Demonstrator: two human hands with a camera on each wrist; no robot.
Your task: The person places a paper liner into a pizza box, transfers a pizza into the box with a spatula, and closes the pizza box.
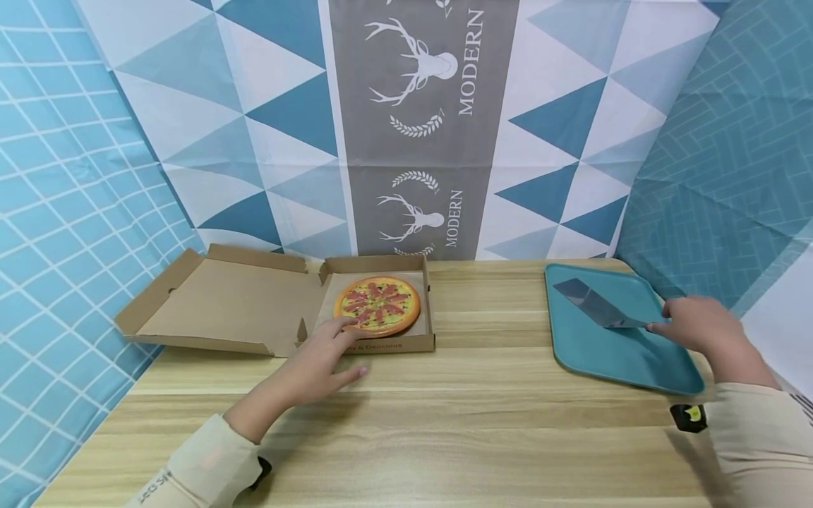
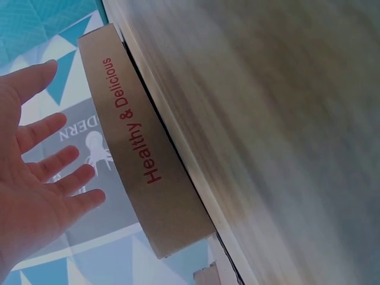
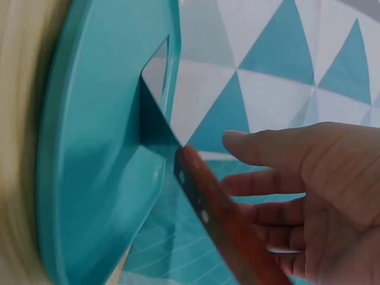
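A round pizza with red and green topping lies in the right half of an opened cardboard pizza box. My left hand reaches over the box's front wall, fingers spread and overlapping the pizza's near edge in the head view. In the left wrist view that hand holds nothing. On the right, a pizza server with a broad metal blade slants over a teal tray. My right hand is at its wooden handle, fingers loosely bent beside it and thumb apart from it.
The box lid lies folded out to the left, close to the tiled-pattern side cloth. Patterned cloth hangs behind the wooden table. The tray stands by the table's right edge, near the right side cloth.
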